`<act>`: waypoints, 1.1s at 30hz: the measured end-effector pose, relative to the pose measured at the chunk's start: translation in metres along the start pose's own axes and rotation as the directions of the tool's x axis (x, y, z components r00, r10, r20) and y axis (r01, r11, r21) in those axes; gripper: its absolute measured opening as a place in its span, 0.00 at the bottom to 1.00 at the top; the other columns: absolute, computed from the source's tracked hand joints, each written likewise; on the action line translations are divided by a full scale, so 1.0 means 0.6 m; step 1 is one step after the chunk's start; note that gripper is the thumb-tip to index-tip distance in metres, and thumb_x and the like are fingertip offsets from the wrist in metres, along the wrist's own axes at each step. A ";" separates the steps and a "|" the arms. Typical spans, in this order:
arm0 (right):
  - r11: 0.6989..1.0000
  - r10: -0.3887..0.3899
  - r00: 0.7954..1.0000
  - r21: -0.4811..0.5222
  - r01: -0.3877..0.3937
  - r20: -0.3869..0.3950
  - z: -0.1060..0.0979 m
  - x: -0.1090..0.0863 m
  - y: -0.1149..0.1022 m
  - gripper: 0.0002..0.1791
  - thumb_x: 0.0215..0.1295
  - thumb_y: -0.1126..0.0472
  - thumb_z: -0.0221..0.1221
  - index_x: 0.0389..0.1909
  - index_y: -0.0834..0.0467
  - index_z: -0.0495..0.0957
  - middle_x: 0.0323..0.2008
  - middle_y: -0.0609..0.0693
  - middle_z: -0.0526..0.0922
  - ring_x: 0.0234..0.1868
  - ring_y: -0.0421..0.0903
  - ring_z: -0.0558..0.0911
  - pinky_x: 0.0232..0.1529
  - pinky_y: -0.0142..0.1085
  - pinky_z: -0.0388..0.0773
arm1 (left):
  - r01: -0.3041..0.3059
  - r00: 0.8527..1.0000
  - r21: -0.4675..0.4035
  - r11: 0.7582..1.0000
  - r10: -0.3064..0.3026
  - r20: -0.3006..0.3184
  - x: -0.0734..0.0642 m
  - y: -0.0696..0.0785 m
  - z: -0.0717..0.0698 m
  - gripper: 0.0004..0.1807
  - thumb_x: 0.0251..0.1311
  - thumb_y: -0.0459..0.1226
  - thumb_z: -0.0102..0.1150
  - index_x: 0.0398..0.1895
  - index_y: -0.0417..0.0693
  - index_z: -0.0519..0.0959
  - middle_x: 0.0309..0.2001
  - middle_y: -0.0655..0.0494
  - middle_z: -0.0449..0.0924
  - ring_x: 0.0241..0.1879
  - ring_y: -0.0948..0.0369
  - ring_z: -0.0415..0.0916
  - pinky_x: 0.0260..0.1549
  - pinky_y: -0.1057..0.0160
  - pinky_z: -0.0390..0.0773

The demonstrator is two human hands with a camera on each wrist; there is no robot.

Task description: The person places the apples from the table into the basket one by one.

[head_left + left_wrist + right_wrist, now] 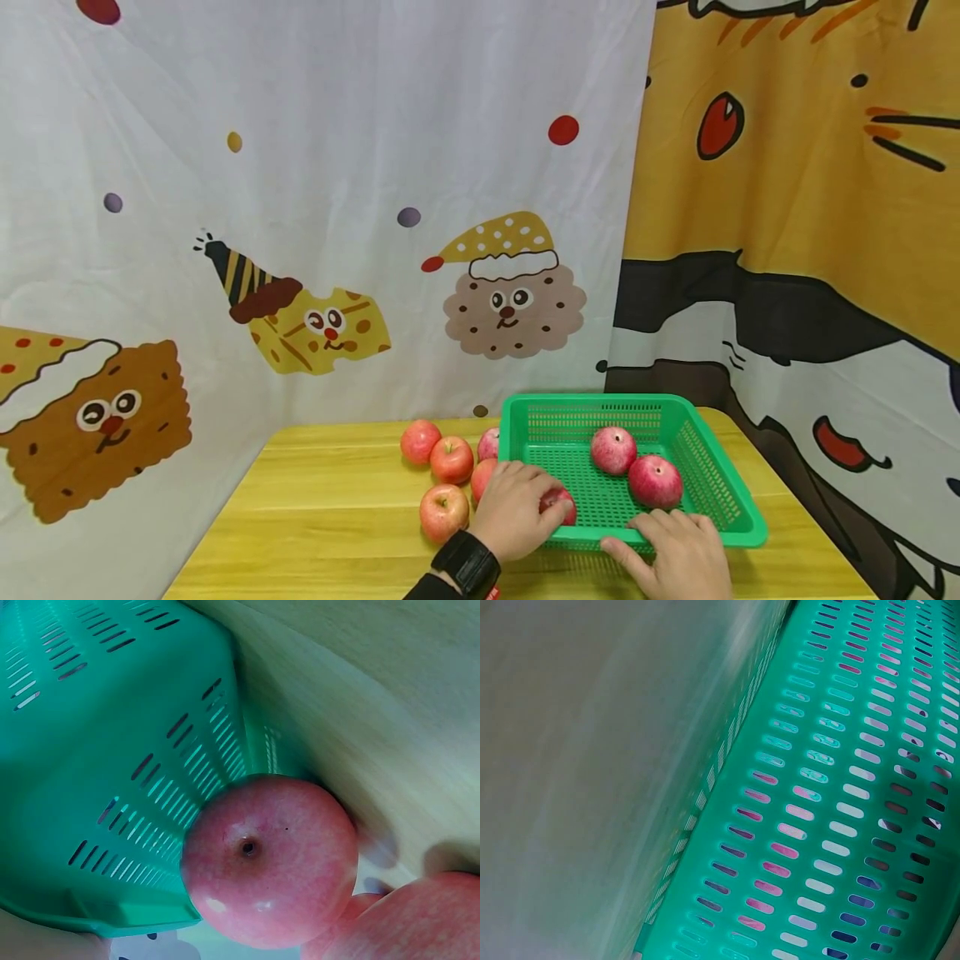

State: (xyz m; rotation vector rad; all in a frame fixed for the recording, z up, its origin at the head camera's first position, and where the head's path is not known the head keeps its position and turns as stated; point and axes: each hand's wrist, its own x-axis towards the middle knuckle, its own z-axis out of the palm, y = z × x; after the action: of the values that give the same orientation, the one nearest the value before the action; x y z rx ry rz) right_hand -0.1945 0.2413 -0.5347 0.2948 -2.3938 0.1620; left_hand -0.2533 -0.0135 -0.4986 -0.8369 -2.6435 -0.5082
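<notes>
My left hand point(517, 508) reaches over the front left corner of a green plastic basket point(592, 400). Its thumb and fingers curl about a red apple point(564, 508) inside, low by the front wall. On the basket's front rim my right hand point(678, 550) grips, fingers over the top and thumb on the near side. Two more red apples point(656, 482) lie together in the right part of the basket. The left wrist view has an apple point(270, 862) outside, close against the slotted wall; the right wrist view shows mostly slotted basket wall point(795, 825).
Several loose apples point(452, 460) sit on the wooden table point(322, 500) just left of the basket, one partly behind its left wall. A curtain with cartoon prints point(337, 125) hangs behind and to the right of the table. My left wrist wears a black band point(468, 565).
</notes>
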 end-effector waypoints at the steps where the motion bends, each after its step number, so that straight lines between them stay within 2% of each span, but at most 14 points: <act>1: 1.000 0.002 1.000 0.001 -0.002 0.002 0.000 0.000 0.000 0.27 0.54 0.21 0.68 0.29 0.41 0.84 0.25 0.34 0.80 0.29 0.39 0.78 0.38 0.42 0.74 | 0.001 1.000 0.000 1.000 -0.001 0.000 0.000 0.000 0.000 0.15 0.78 0.56 0.54 0.51 0.66 0.88 0.50 0.66 0.88 0.53 0.62 0.80 0.58 0.56 0.75; 14: 1.000 -0.012 1.000 0.011 0.013 -0.022 -0.001 0.000 -0.001 0.25 0.53 0.23 0.69 0.28 0.41 0.84 0.24 0.33 0.79 0.28 0.39 0.77 0.37 0.41 0.74 | -0.009 1.000 -0.016 1.000 0.008 -0.016 -0.004 0.002 -0.005 0.15 0.77 0.55 0.55 0.50 0.64 0.88 0.49 0.65 0.88 0.51 0.62 0.80 0.56 0.56 0.76; 22: 1.000 -0.029 0.998 0.009 0.030 -0.056 0.002 -0.002 0.000 0.24 0.52 0.24 0.70 0.27 0.40 0.83 0.23 0.33 0.77 0.26 0.38 0.76 0.36 0.40 0.73 | -0.005 1.000 -0.010 1.000 0.005 -0.029 -0.005 0.002 -0.004 0.16 0.77 0.56 0.55 0.51 0.62 0.88 0.51 0.65 0.88 0.52 0.61 0.80 0.58 0.55 0.76; 27: 1.000 -0.008 1.000 0.007 0.008 -0.019 -0.003 0.000 -0.003 0.24 0.53 0.23 0.69 0.27 0.39 0.83 0.23 0.32 0.78 0.27 0.38 0.77 0.37 0.40 0.74 | 0.006 1.000 -0.014 1.000 -0.006 -0.027 -0.005 0.000 -0.002 0.18 0.77 0.57 0.55 0.53 0.61 0.87 0.52 0.65 0.88 0.53 0.61 0.80 0.60 0.54 0.76; 33: 1.000 0.011 1.000 -0.004 -0.011 0.027 -0.007 0.001 -0.006 0.24 0.55 0.22 0.68 0.27 0.38 0.83 0.23 0.32 0.78 0.27 0.39 0.77 0.37 0.41 0.75 | 0.042 0.999 -0.025 0.999 -0.042 -0.010 -0.003 -0.001 0.000 0.22 0.75 0.57 0.56 0.63 0.60 0.84 0.57 0.63 0.88 0.55 0.60 0.80 0.61 0.53 0.75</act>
State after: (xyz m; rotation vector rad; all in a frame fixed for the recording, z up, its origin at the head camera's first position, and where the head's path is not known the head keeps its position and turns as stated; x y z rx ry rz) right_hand -0.1914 0.2385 -0.5311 0.2835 -2.4229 0.1588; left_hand -0.2521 -0.0146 -0.4995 -0.7855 -2.6554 -0.5553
